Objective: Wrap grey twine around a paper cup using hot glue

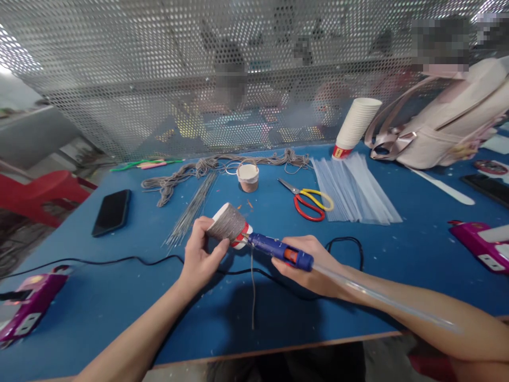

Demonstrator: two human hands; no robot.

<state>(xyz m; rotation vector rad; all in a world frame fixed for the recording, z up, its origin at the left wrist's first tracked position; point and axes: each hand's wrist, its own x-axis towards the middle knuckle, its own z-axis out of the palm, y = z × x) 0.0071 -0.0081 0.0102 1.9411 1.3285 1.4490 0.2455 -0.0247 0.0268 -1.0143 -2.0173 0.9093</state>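
Observation:
My left hand (202, 252) grips a paper cup (227, 223) tilted on its side. Grey cord is wound round most of its wall, and a red and white band shows toward the end facing right. A loose tail of the cord (253, 297) hangs down from it over the table. In my right hand (308, 262) is a blue hot glue gun (274, 246), its nozzle at the red band of the cup. A long clear glue stick (382, 294) sticks out of the gun's back, above my right forearm.
On the blue table (178, 313) lie scissors (308, 200), thin wires (193, 209), a cord bundle (170, 185), a small covered cup (248, 178), pale translucent strips (353, 191) and a phone (112, 212). Stacked cups (356, 127) stand before a perforated metal screen (159, 79). A black cable (139, 260) crosses the table.

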